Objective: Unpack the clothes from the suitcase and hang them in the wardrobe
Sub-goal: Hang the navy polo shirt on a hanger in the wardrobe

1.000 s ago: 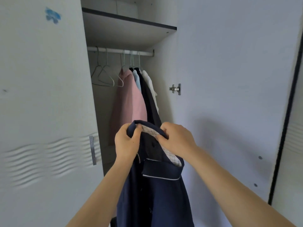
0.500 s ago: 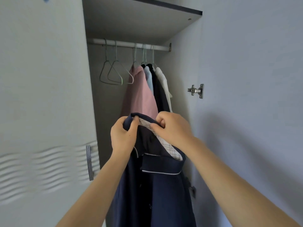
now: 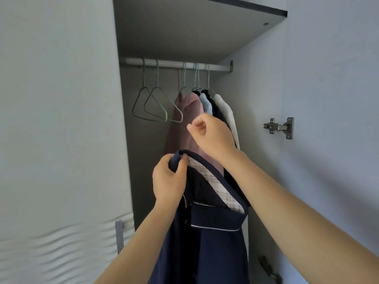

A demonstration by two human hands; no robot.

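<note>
Two bare hands are raised in front of an open white wardrobe (image 3: 147, 160), seen from just behind the person's forearms. Their left hand (image 3: 168, 179) grips the collar of a navy blue fabric shirt with white piping (image 3: 215, 242), fingers and thumb curled round the collar's edge. The shirt hangs straight down from that grip, near the viewer and low in the middle of the scene, just in front of the wardrobe opening. A pale checked lining (image 3: 215, 187) shows inside the collar.

Their right hand (image 3: 211, 136) is higher and further in, apart from the shirt. Its fingers are curled inward with the thumb tip against the forefinger, and nothing is visible in them. It hovers in front of a hanging dusty pink garment (image 3: 180, 128).

Far inside, a pale metal rail (image 3: 174, 63) runs under a grey shelf (image 3: 194, 27). Empty thin wire hangers (image 3: 155, 105) hang on its left part. To their right the pink garment hangs beside a light blue garment (image 3: 206, 105), a dark garment (image 3: 217, 109) and a cream white garment (image 3: 227, 115), packed closely together.

On the left stands a closed white door with a rippled pattern (image 3: 57, 140) and a slim metal handle (image 3: 119, 236). On the right, a metal hinge (image 3: 280, 128) is fixed to a plain white panel (image 3: 328, 89).
</note>
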